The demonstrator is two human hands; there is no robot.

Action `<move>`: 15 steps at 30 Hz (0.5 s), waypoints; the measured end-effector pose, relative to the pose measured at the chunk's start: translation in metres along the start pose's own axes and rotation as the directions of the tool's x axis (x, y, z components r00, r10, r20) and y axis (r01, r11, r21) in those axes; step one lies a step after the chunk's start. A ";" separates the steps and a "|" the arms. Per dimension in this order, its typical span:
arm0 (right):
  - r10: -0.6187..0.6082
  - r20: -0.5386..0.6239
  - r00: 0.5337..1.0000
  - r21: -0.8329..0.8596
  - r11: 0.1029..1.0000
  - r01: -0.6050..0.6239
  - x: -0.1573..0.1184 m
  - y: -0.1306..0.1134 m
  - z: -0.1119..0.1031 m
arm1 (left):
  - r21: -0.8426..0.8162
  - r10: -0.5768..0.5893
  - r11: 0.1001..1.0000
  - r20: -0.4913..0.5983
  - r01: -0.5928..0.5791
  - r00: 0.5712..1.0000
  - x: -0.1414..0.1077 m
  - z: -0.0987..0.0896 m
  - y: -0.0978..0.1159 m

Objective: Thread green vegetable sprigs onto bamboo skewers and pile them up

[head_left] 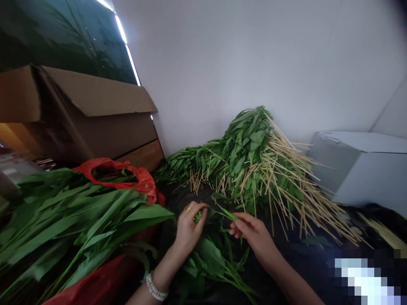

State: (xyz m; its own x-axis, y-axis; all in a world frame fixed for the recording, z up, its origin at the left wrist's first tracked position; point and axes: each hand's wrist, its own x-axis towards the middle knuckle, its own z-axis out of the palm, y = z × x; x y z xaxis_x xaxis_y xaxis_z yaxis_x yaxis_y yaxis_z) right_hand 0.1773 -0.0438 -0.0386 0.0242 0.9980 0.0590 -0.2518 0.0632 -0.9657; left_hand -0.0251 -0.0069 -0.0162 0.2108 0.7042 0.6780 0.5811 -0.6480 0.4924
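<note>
My left hand (190,222), with a ring and a beaded bracelet, is curled closed around a small bunch of green stems (197,217), mostly hidden by the fingers. To its right, my right hand (249,231) pinches a thin green stalk (227,213) between thumb and fingers; its tip points toward my left hand. Below both hands, several loose leafy greens (210,254) lie on a dark surface. Just beyond them rises a pile of leaf bundles (248,140) threaded on thin wooden skewers (286,169), whose bare ends fan out to the right.
A red plastic bag (144,180) with long leafy greens (76,216) fills the left side. Behind it stands an open cardboard box (104,131). On the right are a white box (375,169) and more skewers (384,233). A pale wall (238,55) closes off the back.
</note>
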 end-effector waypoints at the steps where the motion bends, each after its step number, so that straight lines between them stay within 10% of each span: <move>1: -0.026 -0.002 1.000 -0.054 0.998 0.026 0.000 0.001 0.000 | 0.031 0.062 0.998 0.013 -0.062 0.998 -0.002 0.001 0.001; 6: -0.210 0.038 0.977 -0.356 0.911 0.209 -0.004 0.006 0.001 | 0.202 0.241 0.942 0.154 -0.270 0.958 -0.008 0.002 0.006; 15: -0.485 0.254 0.837 -0.726 0.477 0.496 -0.014 0.004 0.006 | 0.243 0.295 0.880 0.392 -0.408 0.871 -0.005 0.006 0.012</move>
State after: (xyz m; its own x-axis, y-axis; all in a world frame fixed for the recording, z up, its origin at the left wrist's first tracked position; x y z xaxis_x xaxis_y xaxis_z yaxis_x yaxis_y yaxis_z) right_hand 0.1698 -0.0576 -0.0415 -0.1029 0.8064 0.5823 0.5939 0.5194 -0.6144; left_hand -0.0142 -0.0165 -0.0171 0.6638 0.5359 0.5218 0.6162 -0.7872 0.0245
